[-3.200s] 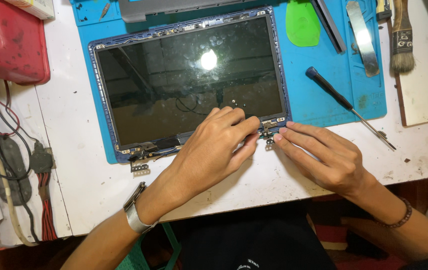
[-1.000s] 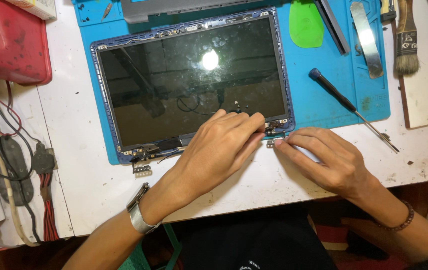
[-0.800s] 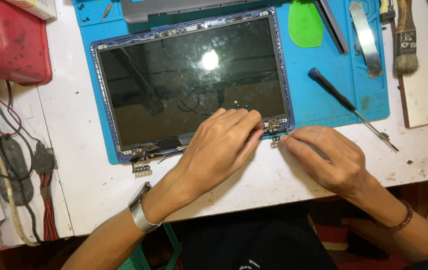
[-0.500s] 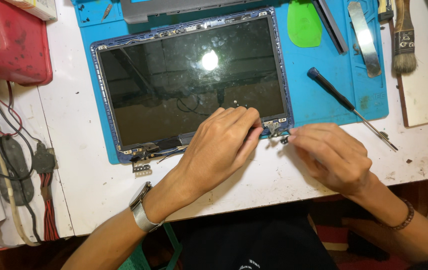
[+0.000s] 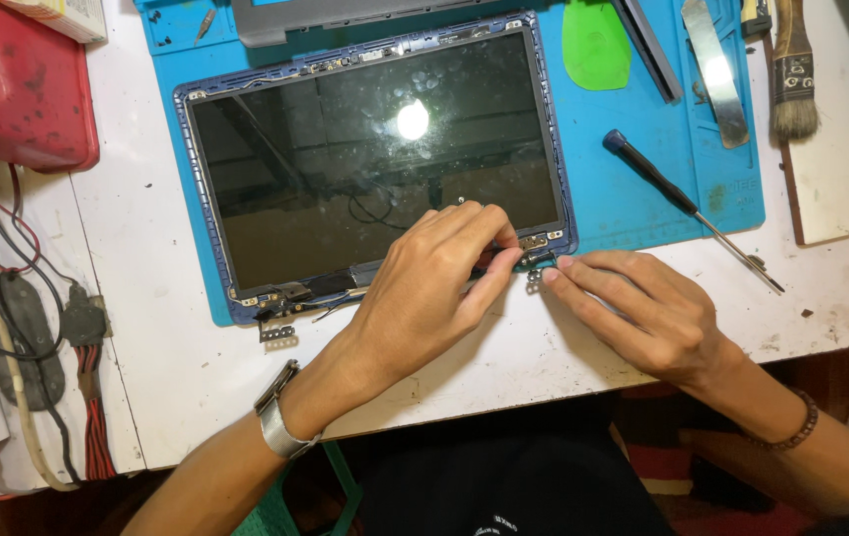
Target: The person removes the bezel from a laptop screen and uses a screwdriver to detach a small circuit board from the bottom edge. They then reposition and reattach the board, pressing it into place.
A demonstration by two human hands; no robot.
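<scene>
Seemingly both left hand (image 5: 434, 288) and right hand (image 5: 643, 313) pinch the hinge (image 5: 536, 260).

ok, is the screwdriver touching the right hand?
Apart. The head view shows the screwdriver lying across the blue mat and the white table, with bare tabletop between it and the right hand.

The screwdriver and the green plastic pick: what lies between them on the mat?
Only bare blue mat lies between the screwdriver and the green pick, seen in the head view.

A single head-worn camera looks steeply down, close above the white table (image 5: 583, 347) at its near edge.
</scene>
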